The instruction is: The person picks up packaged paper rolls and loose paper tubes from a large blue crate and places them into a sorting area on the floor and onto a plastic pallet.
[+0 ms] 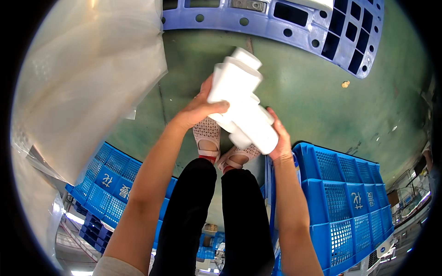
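Note:
A bunch of several white plastic bottles [239,83], smooth and somewhat blurred, is held between my two hands above the floor. My left hand [199,109] grips the bunch from its left side, with the thumb laid across a bottle. On the lower right, my right hand [281,142] closes round the end of another bottle, its fingers partly hidden behind it. The bottles lie at different angles against each other. Glare washes out their edges, so I cannot make out each one.
Blue plastic crates [338,198] stand at the right, and another blue crate [108,179] at the lower left. Clear plastic sheeting [92,83] hangs at the left. Ahead lies a blue-purple pallet [258,23] on the green floor [313,106]. My shoes [206,134] are below the bottles.

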Available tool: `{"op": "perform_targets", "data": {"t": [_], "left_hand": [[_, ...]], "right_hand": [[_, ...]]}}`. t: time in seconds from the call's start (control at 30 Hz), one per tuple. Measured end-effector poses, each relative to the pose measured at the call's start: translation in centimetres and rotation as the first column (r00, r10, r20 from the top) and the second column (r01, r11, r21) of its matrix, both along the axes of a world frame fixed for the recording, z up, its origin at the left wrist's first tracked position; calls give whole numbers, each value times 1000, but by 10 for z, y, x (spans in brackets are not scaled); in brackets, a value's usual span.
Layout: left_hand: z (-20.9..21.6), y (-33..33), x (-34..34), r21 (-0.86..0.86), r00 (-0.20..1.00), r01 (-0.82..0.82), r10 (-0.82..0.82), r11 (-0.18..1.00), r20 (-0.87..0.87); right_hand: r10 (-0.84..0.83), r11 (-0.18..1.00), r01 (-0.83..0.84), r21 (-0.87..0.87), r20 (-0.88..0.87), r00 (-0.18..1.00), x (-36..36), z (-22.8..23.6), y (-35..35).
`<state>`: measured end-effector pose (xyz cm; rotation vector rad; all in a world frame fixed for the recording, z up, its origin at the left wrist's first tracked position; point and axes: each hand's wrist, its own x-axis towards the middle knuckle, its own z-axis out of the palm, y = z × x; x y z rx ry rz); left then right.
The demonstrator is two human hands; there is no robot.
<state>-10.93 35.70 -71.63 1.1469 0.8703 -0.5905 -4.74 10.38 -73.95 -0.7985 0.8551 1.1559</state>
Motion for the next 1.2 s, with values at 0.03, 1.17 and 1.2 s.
{"op": "perform_targets", "data": {"t": [0.03, 1.17, 1.2], "left_hand": [[3, -2, 9, -10, 999, 33, -34, 999, -9], [5, -86, 55, -636, 895, -348, 447, 689, -6], [1, -99, 66, -658, 865, -391, 501, 643, -24]], "right_hand": [[-35, 999, 37, 20, -79, 996, -8, 1, 1], [-10, 976, 70, -204, 280, 960, 70, 65, -65], [75, 939, 22, -342, 268, 961, 90, 67, -68]]}}
